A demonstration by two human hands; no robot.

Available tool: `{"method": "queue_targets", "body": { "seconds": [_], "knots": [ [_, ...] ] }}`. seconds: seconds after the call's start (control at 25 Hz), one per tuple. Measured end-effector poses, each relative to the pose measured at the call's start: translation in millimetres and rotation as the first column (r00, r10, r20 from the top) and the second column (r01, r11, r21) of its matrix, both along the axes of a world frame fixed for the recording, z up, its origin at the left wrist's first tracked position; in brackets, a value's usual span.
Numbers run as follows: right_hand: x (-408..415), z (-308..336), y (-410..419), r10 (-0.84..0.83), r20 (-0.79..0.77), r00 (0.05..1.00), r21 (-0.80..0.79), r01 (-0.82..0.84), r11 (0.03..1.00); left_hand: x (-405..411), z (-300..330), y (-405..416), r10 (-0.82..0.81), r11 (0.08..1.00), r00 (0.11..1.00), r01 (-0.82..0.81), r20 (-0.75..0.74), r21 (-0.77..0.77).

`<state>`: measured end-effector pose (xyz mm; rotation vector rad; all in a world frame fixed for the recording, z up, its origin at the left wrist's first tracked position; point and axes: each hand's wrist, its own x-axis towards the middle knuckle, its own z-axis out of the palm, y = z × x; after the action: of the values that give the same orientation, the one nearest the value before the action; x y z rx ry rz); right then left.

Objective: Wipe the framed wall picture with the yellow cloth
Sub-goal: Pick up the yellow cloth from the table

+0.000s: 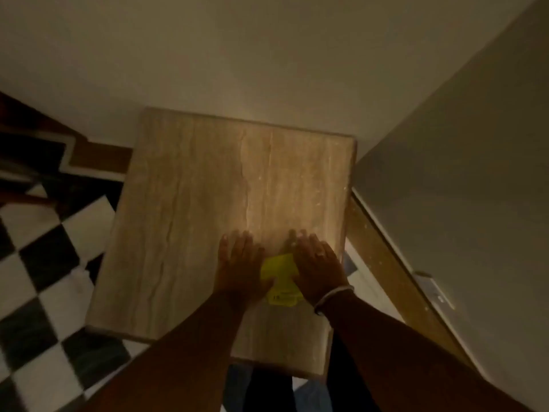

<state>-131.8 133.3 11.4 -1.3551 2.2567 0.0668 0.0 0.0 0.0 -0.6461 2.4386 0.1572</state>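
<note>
The yellow cloth (280, 278) is pinned flat on the counter (193, 203), near right — between the left hand (240, 267) and right hand (319, 270), both spread open, gripping nothing. No framed picture is seen.

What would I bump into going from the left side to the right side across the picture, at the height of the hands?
Checkered floor → stone tabletop → left hand → yellow cloth → right hand → wooden floor strip → white wall.

Stone-top table (190, 203) vs wall (267, 55); b/w checkered floor (35, 292).
</note>
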Motion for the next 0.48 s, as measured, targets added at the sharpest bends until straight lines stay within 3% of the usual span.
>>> {"method": "queue_targets", "body": {
  "seconds": [0.08,0.2,0.28,0.36,0.4,0.48],
  "knots": [
    [7.8,-36.3,-6.3,-0.114,0.049,0.992,-0.056,0.116,0.992,-0.4,-29.6,1.6,0.049,0.997,0.996,-0.054,-0.078,-0.051],
    [17.8,-56.7,-2.7,-0.164,0.017,0.986,-0.053,0.164,0.985,2.4,-41.7,17.0,-0.047,0.992,0.983,0.025,-0.175,-0.123],
    [19.1,-59.9,-0.1,-0.166,0.074,0.983,-0.049,0.17,0.984,1.7,-43.6,18.4,-0.075,0.99,0.971,0.046,-0.227,-0.13],
    [11.4,-47.1,-6.0,-0.169,0.108,0.98,0.048,0.165,0.985,-8.6,-31.8,9.7,0.138,0.987,0.951,-0.11,-0.276,0.114],
    [5.9,-37.5,-9.6,-0.161,0.073,0.984,0.071,0.156,0.985,-14.8,-22.9,3.4,0.29,0.925,0.933,-0.216,-0.212,0.313],
    [-10.2,-5.0,-15.4,-0.173,0.024,0.985,0.011,0.172,0.985,-35.0,7.5,-7.2,0.367,0.821,0.91,-0.219,-0.192,0.528]
  ]
}}
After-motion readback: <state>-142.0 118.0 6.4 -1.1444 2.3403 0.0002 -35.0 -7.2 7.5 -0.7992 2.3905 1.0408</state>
